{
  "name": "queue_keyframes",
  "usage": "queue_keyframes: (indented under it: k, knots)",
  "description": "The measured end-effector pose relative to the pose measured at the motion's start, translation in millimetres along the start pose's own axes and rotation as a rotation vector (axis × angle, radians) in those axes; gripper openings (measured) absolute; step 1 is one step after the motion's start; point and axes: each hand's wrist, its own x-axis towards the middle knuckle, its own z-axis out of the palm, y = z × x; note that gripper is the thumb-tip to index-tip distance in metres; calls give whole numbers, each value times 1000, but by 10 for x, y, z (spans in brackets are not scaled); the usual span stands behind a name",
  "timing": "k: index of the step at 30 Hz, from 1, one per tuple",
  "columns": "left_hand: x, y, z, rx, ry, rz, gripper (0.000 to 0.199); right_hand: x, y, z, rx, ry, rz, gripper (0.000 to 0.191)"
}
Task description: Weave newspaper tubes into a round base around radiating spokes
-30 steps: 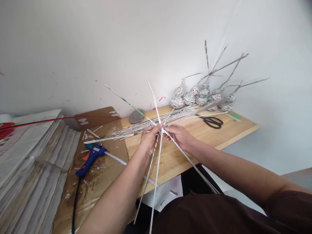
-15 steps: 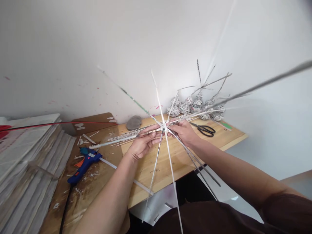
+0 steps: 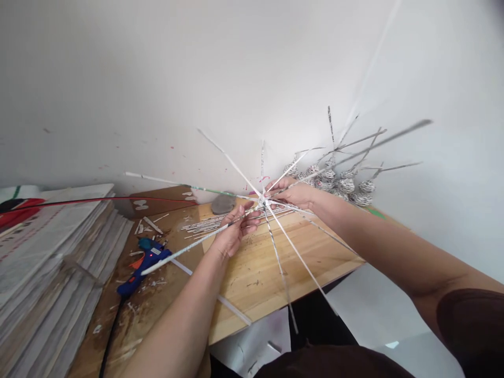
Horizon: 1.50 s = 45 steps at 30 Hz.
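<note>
A star of rolled newspaper tubes [image 3: 289, 233] fans out from a small white crossing, held up over the wooden table. From below left, my left hand [image 3: 232, 231] supports it near the crossing, fingers loosely curled, one tube running between thumb and fingers. My right hand [image 3: 295, 193] pinches it at the upper right of the crossing; its fingertips are partly hidden behind the tubes. Behind the hands, a row of loose thin paper tubes [image 3: 202, 226] lies on the table.
A blue glue gun [image 3: 147, 261] lies at the left among paper scraps, beside a tall stack of newspapers [image 3: 59, 262]. A grey lump [image 3: 223, 203] sits near the wall. Several woven paper shapes [image 3: 361, 195] with protruding tubes stand at the back right. A red-black cord crosses the left.
The star has turned counterclockwise, its green-marked tube swinging down to the left. My right hand has shifted to its upper side, and my left fingers have loosened. The camera view has shifted slightly.
</note>
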Motion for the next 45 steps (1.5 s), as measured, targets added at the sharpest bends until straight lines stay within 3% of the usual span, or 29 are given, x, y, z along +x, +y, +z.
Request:
queue_keyframes:
  k: [8,15,18,22,26,29,45]
  knots:
    - [-43,-60,87,176,-82,35,62,220,229,-86,-78,-170,147,14]
    - [-22,-143,112,188,0,7,43,220,327,135,-63,-249,131,15]
    - [-9,-153,110,79,125,-19,37,239,354,205,-111,-302,109,18]
    - [33,-165,94,-41,290,-27,22,274,417,258,-101,-256,114,22]
    - [68,-175,79,-61,335,-54,17,320,495,275,-34,-170,99,20]
    - [82,-184,63,-71,384,-67,20,386,571,258,-10,-191,109,19]
    - [81,-216,15,59,435,-113,23,329,800,295,-2,-121,94,16]
